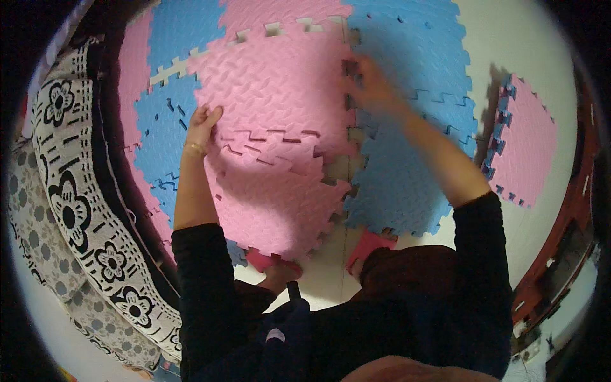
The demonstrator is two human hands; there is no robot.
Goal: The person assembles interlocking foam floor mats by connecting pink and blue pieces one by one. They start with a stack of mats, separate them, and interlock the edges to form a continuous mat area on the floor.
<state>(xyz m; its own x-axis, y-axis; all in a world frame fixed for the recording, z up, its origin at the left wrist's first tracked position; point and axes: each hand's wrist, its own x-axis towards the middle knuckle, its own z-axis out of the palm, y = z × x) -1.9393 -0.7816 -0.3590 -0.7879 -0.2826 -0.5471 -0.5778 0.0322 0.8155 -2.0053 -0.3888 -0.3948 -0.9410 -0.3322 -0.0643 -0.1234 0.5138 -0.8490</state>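
Observation:
Pink and blue interlocking foam mat tiles lie on a pale floor. My left hand (pixel 202 125) grips the left edge of a large pink tile (pixel 273 83), slightly lifted over a second pink tile (pixel 280 204) nearer me. My right hand (pixel 369 86), blurred, presses on the toothed seam between that large pink tile and a blue tile (pixel 414 44) to its right. Another blue tile (pixel 401 191) lies below my right forearm. Both arms wear black sleeves.
A loose pink tile with a blue toothed edge (pixel 522 140) lies apart at the right on the pale floor (pixel 528 57). More pink and blue tiles (pixel 159 121) sit at the left. A black-and-white flowered cushion (pixel 76 204) curves along the left. My feet in pink socks (pixel 273 262) rest near the tiles.

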